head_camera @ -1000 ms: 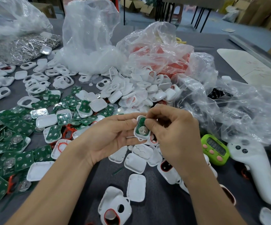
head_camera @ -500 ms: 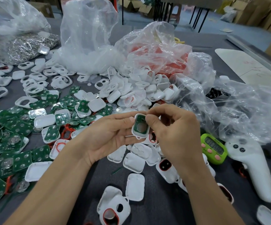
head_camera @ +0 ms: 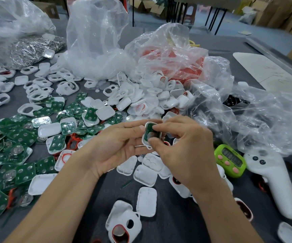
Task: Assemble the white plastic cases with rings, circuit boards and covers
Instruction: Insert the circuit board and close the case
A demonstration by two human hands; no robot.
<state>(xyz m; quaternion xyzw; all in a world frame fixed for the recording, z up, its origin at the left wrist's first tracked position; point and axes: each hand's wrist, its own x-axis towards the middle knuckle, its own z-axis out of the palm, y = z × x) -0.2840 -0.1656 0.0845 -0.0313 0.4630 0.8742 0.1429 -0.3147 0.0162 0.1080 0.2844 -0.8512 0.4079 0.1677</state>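
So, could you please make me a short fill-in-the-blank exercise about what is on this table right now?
The left hand and the right hand together hold one white case with a ____ circuit board seated in it.
The timer beside the white controller has ____ buttons.
Most of the loose boards lie on the person's ____ side.
Missing words: green; pink; left.

Beyond the far edge of the dark grey table (head_camera: pixel 217 44), pale blue-grey floor (head_camera: pixel 232 23) under soft, even light. Thin black metal legs (head_camera: pixel 211 19) past that edge. Brown cardboard boxes (head_camera: pixel 285 13) stacked beyond the far right corner, more past the far left.
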